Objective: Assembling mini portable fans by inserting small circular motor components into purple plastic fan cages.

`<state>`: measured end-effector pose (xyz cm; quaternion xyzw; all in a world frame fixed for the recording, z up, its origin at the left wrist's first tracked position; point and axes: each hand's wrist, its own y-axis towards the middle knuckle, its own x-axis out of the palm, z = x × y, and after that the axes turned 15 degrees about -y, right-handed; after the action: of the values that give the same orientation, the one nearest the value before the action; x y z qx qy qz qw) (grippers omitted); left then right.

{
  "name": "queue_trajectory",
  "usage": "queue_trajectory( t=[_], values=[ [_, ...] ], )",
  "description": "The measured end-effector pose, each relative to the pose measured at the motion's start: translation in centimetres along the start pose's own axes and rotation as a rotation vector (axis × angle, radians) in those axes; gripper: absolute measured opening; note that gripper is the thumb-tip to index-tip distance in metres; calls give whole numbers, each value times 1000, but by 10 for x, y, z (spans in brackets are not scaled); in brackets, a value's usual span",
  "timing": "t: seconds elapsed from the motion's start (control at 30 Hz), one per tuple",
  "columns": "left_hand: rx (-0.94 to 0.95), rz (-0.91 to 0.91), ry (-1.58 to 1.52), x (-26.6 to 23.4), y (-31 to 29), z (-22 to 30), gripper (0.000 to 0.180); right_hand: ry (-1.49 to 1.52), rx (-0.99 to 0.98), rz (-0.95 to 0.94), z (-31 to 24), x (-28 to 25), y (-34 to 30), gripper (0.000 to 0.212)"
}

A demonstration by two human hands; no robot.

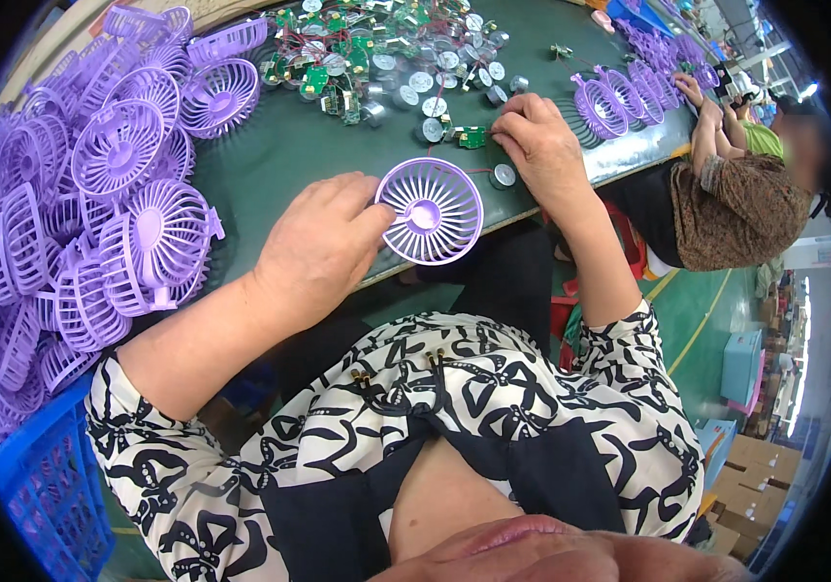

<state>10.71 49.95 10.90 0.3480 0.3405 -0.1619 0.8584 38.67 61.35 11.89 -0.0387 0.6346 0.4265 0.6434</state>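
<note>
My left hand (330, 238) is closed on the rim of a purple fan guard (467, 240), round and slatted with a solid hub in the middle. The guard is held at the table's front edge, its bowl facing up. To its upper right, my right hand (541, 147) is pinched at the right end of a small green circuit board (471, 138); the fingertips partly hide the grip. A small round silver motor (503, 176) is just below that hand, with a thin red wire running by it toward the guard.
Purple fan guards (119, 150) are heaped at the left, above a blue crate (51, 495). Circuit boards with wired motors (386, 63) lie piled on the green table (275, 145). A row of guards (619, 102) stands at the right, near a co-worker (745, 204).
</note>
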Motion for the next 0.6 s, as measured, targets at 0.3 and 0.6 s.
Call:
queue_trajectory(
  t=[0.3,0.6],
  values=[
    [-14,-16,-14,-2,0,1,31,637,407,-23,18,11,-1,10],
    [21,-39,-19,0,0,1,33,609,558,-147,30,13,7,14]
  ],
)
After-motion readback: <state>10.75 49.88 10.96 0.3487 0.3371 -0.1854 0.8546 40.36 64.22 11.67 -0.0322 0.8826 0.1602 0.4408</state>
